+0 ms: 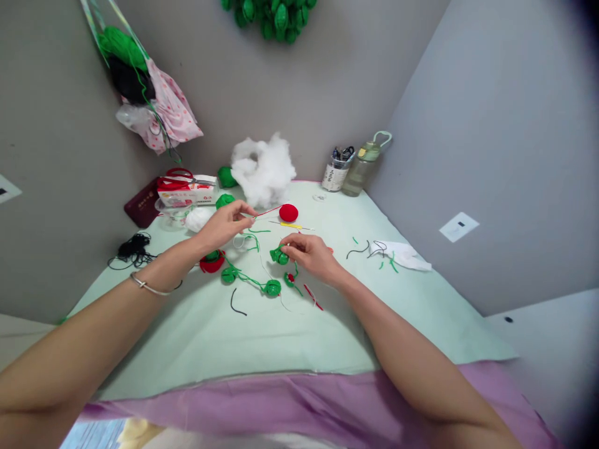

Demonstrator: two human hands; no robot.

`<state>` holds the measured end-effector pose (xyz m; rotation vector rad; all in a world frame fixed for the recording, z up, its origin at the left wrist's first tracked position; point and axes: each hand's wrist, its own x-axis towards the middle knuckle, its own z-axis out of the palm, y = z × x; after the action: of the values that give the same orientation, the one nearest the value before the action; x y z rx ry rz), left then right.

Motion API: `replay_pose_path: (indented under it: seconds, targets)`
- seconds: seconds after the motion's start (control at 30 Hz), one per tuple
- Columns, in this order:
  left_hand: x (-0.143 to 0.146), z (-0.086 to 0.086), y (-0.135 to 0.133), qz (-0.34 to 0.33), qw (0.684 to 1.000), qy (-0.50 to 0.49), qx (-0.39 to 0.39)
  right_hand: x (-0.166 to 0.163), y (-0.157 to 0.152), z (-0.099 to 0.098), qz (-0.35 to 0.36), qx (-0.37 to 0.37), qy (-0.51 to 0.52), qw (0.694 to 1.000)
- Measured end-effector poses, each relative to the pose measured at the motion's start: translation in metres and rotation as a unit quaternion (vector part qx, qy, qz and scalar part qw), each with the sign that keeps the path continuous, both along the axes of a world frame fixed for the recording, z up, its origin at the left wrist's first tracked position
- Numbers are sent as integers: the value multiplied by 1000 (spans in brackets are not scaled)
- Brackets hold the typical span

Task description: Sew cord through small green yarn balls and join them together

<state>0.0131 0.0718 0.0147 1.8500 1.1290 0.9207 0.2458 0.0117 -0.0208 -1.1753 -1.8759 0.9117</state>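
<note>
My left hand [231, 223] is closed in a pinch over the middle of the table. A thin red yarn strand [269, 211] runs from its fingertips towards a round red ball [289, 213]. In my right hand [311, 254], thumb and fingers grip a small green crocheted piece [279, 255]. Below it lie a green piece with a red centre [290, 279] and a round green piece [272, 287], linked by green yarn to another green ball [229, 275]. A red crocheted piece [213, 263] rests under my left wrist. A yellow-handled crochet hook [291, 226] lies behind my right hand.
White stuffing [264, 168] is heaped at the back. Red scissors [178, 179] top a box [201, 192] at back left, near black yarn [133, 248]. A pen cup [335, 174] and bottle [361, 168] stand back right. White cloth [407, 255] and yarn scraps lie right.
</note>
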Motion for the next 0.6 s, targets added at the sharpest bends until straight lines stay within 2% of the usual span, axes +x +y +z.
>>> replay_pose_path:
  seconds: [0.13,0.27,0.4,0.6]
  targets:
    - [-13,6,-1,-1,1000,27,5,-2,-2,1,4,-4,2,1000]
    - [0,1,-18,-38,999,-33,-17,-4,-3,3,-1,-11,3,1000]
    - [25,-12,-34,-89,988,-83,-98,-4,-3,3,-14,-2,19,1000]
    - [44,-37,-45,-105,979,-132,-118,-5,-4,3,-15,2,57,998]
